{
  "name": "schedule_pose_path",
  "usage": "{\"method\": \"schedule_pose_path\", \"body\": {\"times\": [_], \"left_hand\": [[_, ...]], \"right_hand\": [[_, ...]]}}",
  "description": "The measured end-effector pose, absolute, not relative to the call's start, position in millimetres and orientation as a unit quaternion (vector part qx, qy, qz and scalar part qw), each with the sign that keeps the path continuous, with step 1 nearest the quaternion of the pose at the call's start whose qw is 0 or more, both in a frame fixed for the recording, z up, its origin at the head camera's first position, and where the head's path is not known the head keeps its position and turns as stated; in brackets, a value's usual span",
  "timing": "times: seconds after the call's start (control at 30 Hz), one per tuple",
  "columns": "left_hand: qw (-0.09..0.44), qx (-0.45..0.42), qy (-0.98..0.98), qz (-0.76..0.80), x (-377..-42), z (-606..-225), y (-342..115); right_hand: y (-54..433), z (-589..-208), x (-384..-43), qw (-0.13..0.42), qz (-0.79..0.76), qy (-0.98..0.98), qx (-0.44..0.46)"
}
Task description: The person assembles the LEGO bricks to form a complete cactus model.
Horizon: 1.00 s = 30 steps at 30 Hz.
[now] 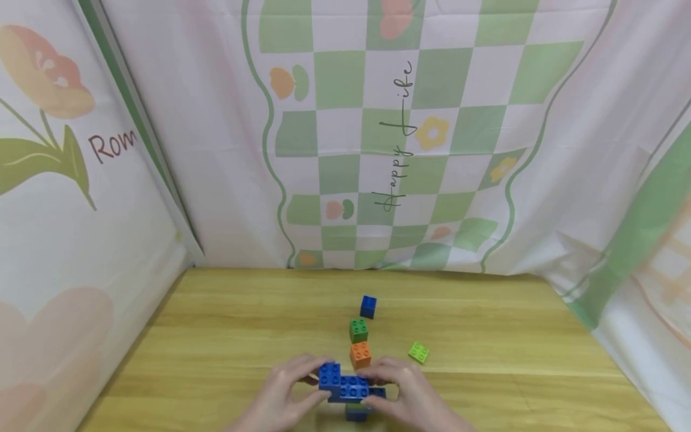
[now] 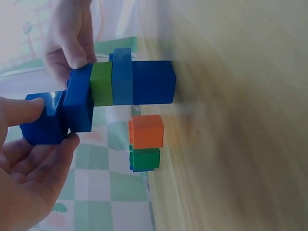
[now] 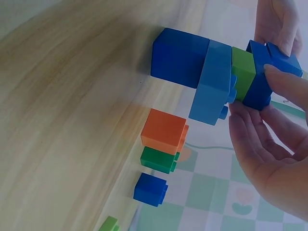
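Observation:
In the head view, my left hand (image 1: 281,393) pinches a square blue brick (image 1: 330,375) between thumb and fingers. It sits at the left end of a longer dark blue brick (image 1: 354,390), which my right hand (image 1: 407,393) holds at its right end. Seen from the left wrist, a narrow wedge-shaped gap shows between these two bricks. Under the long brick come a lime green brick (image 2: 101,84), a lighter blue long brick (image 3: 210,82) reaching out to one side, and a blue brick (image 2: 153,82) standing on the table.
Beyond the stack, an orange brick (image 1: 360,354), a green brick (image 1: 358,330) and a small blue brick (image 1: 368,306) stand in a rough line on the wooden table (image 1: 243,318). A flat lime brick (image 1: 418,353) lies to the right. Patterned curtains (image 1: 345,132) hang behind.

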<state>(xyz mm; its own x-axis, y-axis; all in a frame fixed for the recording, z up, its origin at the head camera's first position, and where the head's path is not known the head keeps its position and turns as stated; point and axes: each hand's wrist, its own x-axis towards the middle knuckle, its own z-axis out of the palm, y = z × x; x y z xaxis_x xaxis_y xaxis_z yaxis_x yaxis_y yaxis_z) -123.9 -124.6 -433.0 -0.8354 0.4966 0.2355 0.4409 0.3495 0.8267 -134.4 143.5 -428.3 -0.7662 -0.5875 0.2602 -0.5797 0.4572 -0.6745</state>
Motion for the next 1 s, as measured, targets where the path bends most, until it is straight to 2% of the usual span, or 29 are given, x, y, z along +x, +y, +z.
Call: {"method": "schedule_pose_path", "body": {"times": [0.27, 0.5, 0.73, 1.0], "left_hand": [[0.011, 0.267, 0.841, 0.471, -118.2, -433.7, -123.4], [0.038, 0.265, 0.830, 0.489, -120.8, -428.2, -124.9], [0.041, 0.262, 0.830, 0.490, -121.9, -427.8, -128.5], [0.044, 0.259, 0.835, 0.483, -122.2, -429.6, -128.6]], "right_hand": [[144.4, -430.1, -134.4, 0.011, -0.408, 0.848, -0.337], [143.8, -430.2, -134.4, 0.022, -0.416, 0.845, -0.334], [143.1, -429.5, -133.2, 0.035, -0.418, 0.848, -0.323], [143.7, -430.8, -132.7, 0.015, -0.418, 0.846, -0.330]]}}
